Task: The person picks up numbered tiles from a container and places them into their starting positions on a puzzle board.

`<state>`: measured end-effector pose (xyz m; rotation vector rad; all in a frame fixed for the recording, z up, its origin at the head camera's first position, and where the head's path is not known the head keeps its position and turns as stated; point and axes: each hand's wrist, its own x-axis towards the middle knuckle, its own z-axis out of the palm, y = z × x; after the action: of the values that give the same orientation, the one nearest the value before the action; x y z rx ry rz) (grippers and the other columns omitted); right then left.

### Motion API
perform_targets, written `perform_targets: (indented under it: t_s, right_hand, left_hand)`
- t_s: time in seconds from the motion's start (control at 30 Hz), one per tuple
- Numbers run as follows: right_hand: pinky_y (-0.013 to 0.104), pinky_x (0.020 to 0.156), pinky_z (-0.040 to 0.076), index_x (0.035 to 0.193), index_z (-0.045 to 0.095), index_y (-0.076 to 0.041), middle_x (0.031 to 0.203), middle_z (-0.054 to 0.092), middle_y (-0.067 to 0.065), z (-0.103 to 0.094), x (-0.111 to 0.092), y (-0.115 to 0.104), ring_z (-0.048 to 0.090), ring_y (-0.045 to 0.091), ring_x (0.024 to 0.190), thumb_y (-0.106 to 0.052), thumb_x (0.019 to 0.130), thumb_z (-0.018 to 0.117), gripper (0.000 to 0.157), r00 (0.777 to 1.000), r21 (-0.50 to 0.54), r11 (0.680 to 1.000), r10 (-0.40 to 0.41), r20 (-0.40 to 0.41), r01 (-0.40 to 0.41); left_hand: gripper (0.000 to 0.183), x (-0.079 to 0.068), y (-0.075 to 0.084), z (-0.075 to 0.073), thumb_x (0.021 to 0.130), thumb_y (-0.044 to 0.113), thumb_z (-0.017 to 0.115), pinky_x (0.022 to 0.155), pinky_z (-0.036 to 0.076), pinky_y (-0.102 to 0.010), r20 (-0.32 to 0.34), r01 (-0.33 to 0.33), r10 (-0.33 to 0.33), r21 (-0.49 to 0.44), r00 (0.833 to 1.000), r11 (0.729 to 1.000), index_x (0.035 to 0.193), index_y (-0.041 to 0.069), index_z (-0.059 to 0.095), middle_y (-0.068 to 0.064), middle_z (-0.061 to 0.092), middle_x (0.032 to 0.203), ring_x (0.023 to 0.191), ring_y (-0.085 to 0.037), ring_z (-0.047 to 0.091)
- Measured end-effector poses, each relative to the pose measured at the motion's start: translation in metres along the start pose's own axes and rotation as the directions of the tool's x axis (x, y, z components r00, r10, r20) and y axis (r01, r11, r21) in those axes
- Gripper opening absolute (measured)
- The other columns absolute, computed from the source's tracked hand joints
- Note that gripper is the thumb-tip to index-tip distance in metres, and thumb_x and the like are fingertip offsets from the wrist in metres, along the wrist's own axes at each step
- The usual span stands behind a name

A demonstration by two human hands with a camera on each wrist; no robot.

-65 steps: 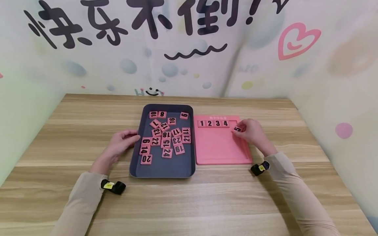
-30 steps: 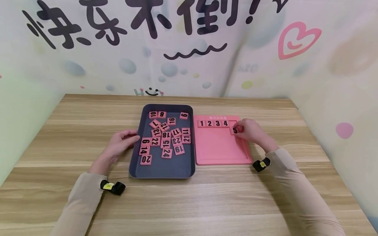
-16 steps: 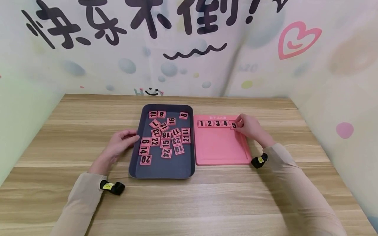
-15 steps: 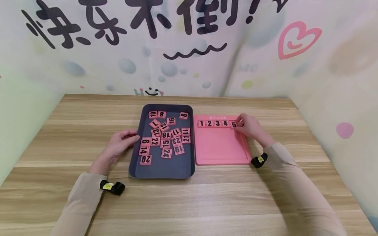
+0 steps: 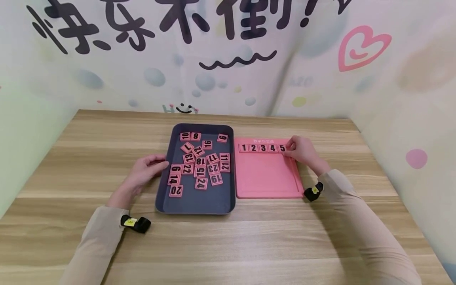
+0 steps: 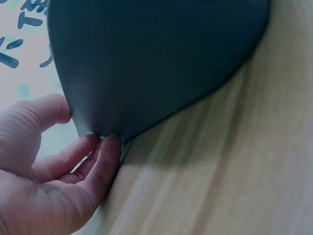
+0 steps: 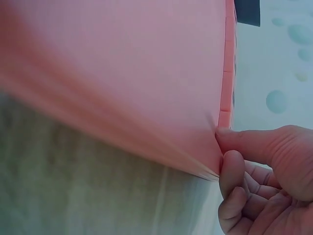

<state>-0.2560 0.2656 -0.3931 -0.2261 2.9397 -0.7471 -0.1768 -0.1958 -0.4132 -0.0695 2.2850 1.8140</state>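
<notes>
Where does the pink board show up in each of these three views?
Head: the pink board lies right of centre, beside the dark tray.
Left wrist: not in it.
Right wrist: the pink board fills the upper left.
Shared landmark: the printed wall, beyond the table in head, at left in left wrist, at right in right wrist.

Right hand (image 5: 304, 153) hides the right edge of tile 5 (image 5: 282, 148) and part of the pink board (image 5: 267, 174). Heading (image 5: 263, 141), yellow wrist labels (image 5: 130, 222): too small for me. Head view crops sleeves (image 5: 94, 241), wall lettering (image 5: 229, 21); left wrist crops tray (image 6: 161, 54).
</notes>
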Motion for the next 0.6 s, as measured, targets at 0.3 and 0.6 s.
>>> perform_targets:
  t_s: [0.3,0.6]
  right_hand:
    - [0.027,0.059,0.045,0.088,0.059,0.005,0.078,0.062,0.015,-0.004,-0.001,-0.003,0.057,0.023,0.069,-0.011,0.079,0.075,0.023,1.0,0.015,1.0,-0.024,0.009,0.024]
    - [0.036,0.075,0.049,0.104,0.058,0.005,0.094,0.063,0.017,-0.012,0.009,-0.054,0.06,0.028,0.087,-0.014,0.084,0.071,0.031,0.993,0.135,0.985,-0.112,0.039,0.105]
  left_hand:
    - [0.049,-0.001,-0.002,0.0,0.089,0.022,0.065,0.073,0.05,-0.017,0.016,-0.051,0.052,-0.045,0.999,0.998,0.122,-0.011,0.052,-0.016,0.059,0.112,0.085,-0.003,0.057]
    - [0.048,0.001,-0.001,0.001,0.093,0.013,0.058,0.077,0.048,-0.015,0.006,0.012,-0.012,-0.023,1.0,1.0,0.13,-0.013,0.043,-0.03,0.046,0.129,0.086,0.002,0.055]
